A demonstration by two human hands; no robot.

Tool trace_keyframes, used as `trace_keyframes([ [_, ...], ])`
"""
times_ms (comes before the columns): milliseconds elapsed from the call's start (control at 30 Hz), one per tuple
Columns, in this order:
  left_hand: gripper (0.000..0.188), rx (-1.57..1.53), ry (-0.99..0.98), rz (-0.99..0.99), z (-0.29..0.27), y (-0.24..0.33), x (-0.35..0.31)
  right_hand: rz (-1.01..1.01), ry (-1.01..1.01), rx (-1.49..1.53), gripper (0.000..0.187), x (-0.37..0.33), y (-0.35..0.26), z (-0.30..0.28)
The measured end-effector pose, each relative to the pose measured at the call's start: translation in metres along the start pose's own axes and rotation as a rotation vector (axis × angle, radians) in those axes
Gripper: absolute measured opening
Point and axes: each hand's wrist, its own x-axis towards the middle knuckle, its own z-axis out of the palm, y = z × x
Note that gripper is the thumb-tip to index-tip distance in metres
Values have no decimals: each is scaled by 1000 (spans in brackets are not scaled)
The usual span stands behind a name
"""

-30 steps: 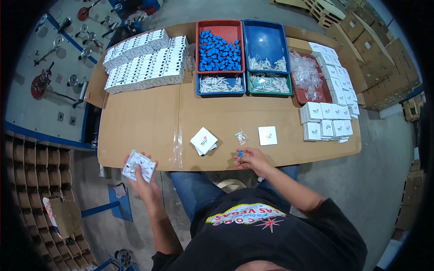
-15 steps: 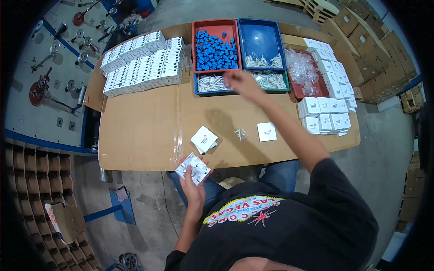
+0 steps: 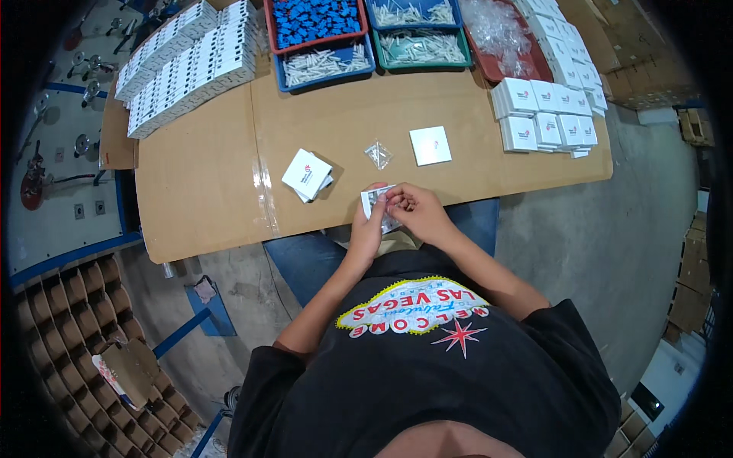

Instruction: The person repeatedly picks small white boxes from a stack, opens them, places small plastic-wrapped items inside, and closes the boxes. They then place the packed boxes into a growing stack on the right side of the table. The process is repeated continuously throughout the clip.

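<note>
Head | cardboard tabletop [image 3: 195,183] (tape-striped) | grey floor [image 3: 565,229] | compartment rack [image 3: 62,304] | white panel [image 3: 367,201] held

Cardboard-covered table [image 3: 198,183]: trays [image 3: 424,68], white stacks [image 3: 191,80], seemingly plastic packet [image 3: 378,155].

Desk [image 3: 200,191], left side: passage clear up to the white box rows [image 3: 197,72]. Low obstacles, near centre: square stack [image 3: 307,174], transparent bag [image 3: 378,154], single white square [image 3: 431,146]. Parts trays [image 3: 424,69] block the far centre.

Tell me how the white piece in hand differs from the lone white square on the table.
The white piece is held in the left hand; the white square lies on the table. Fingers partly hide the piece; the square is uncovered. Both are mainly white.
</note>
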Motion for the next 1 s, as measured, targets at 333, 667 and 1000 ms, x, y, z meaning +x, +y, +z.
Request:
trace_keyframes([
  [333,65,-197,44,-232,-40,47,-5,-76,189,-252,39,47,2,-66],
  [667,66,-287,-68,-375,-30,32,10,-223,526,-893,65,52,2,-66],
  [1000,65,-262,-139,-289,-13,48,16,-282,427,-655,75,59,21,-104],
])
